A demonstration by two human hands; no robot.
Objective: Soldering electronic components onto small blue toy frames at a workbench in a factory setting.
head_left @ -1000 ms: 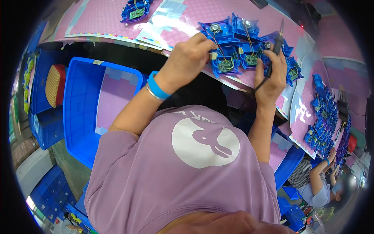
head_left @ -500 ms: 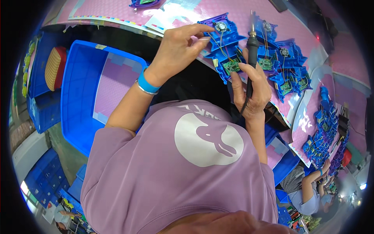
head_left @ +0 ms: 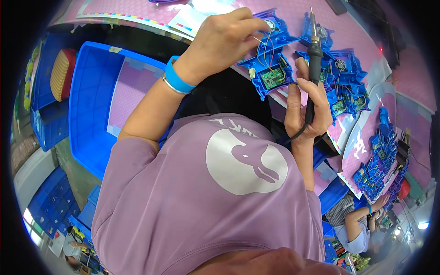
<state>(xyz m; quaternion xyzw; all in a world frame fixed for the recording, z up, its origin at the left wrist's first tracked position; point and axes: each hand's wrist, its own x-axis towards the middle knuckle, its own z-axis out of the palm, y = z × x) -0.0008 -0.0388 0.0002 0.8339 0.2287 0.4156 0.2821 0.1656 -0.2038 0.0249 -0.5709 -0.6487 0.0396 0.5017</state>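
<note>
Left hand point(head_left: 224, 39): grip pinched on the top edge of the blue shell point(head_left: 270, 62), fingers curled over it, a blue wristband point(head_left: 176, 78) on the wrist.
Right hand point(head_left: 305, 112): grip wrapped around the black handle of the iron point(head_left: 313, 68), thumb and forefinger pressed along the shaft, cord leaving below the palm.
Shell, place: at the front edge of the pink bench point(head_left: 348, 32), above the person's chest, just left of the iron.
Shell, make: a moulded plastic half with an open face, a small green board point(head_left: 273, 77) seated low in it and thin wires point(head_left: 266, 46) running up to a round part near the top.
Shell, handling: likely light and stiff; the wires and their joints look fragile, so the plastic rim is the safe place to hold, clear of the board.
Shell, axis: the long axis runs from lower left to upper right, open face turned up toward the camera.
Iron, handling: rigid and slim; the metal end is probably hot, so only the black handle should be gripped.
Iron, axis: nearly upright in the picture, tip point(head_left: 311, 11) pointing away from the person, apart from the board.
Nearby: more blue shells point(head_left: 341, 80) lie in a heap right of the iron, and a blue bin point(head_left: 89, 110) sits to the left below the bench edge.
Far right: another person point(head_left: 357, 224) works at a second batch of blue parts point(head_left: 378, 156).
</note>
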